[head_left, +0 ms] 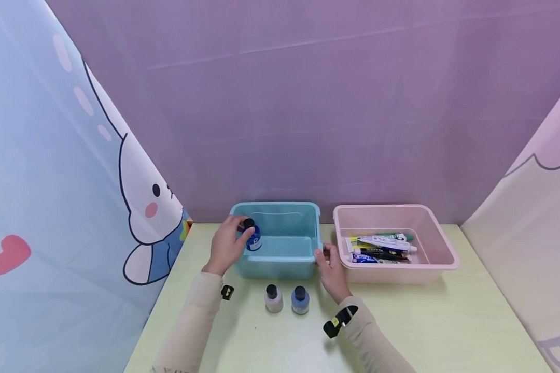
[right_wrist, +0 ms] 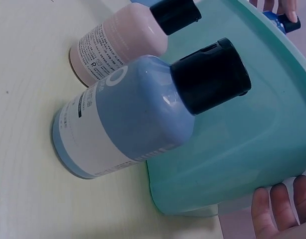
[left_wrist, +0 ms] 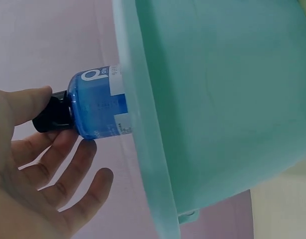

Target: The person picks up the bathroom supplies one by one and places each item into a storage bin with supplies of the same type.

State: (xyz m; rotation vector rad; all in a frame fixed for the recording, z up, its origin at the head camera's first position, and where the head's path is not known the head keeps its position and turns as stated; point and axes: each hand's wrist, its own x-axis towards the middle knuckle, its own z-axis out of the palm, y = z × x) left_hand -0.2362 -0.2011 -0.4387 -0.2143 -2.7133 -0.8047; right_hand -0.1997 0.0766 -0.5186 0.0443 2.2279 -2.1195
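Observation:
My left hand pinches the black cap of a dark blue bottle between thumb and fingers. The bottle overlaps the left part of the teal basket; in the left wrist view the rim hides the base of the blue bottle. At the basket's front right corner, my right hand holds the rim, thumb in front and fingers along the side. In front of the basket stand a pale pink bottle and a light blue bottle, both upright with black caps.
To the right, a pink basket holds several toothpaste-like tubes lying flat. Both baskets stand at the back of the pale table, against a purple cloth. Printed cloths hang at the left and right sides.

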